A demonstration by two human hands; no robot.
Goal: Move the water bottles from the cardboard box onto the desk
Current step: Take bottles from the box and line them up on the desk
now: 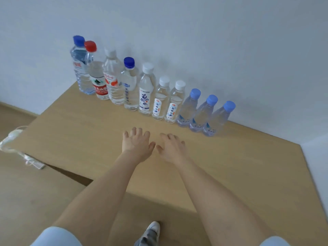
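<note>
Both arms reached forward from the near edge, bare to the pale blue sleeves (55, 237). The left hand (137, 143) and the right hand (173, 148) lay side by side, palms down, over the middle of the worktop (79, 135), thumbs close together but apart. Each grip was slack: fingers straight and slightly spread, holding nothing. Whether the palms rested on the wood or hovered above it could not be told.

Ten water bottles (145, 96) stood upright on the worktop in one row against the wall (195, 32), just beyond the fingertips and clear of them. The row ran from far left to right, tallest to shortest: a blue-capped bottle (80, 68), a red-capped bottle (96, 77), then white- and dark-blue-capped ones, and three small light-blue-capped bottles (204, 112) at the right end. Neighbouring bottles touched or nearly touched.

The worktop was light wood, set into a corner of plain pale walls. At left a wooden floor (35, 192) carried a white cable (12, 137). A shoe (152, 229) showed between the arms at the near edge.
</note>
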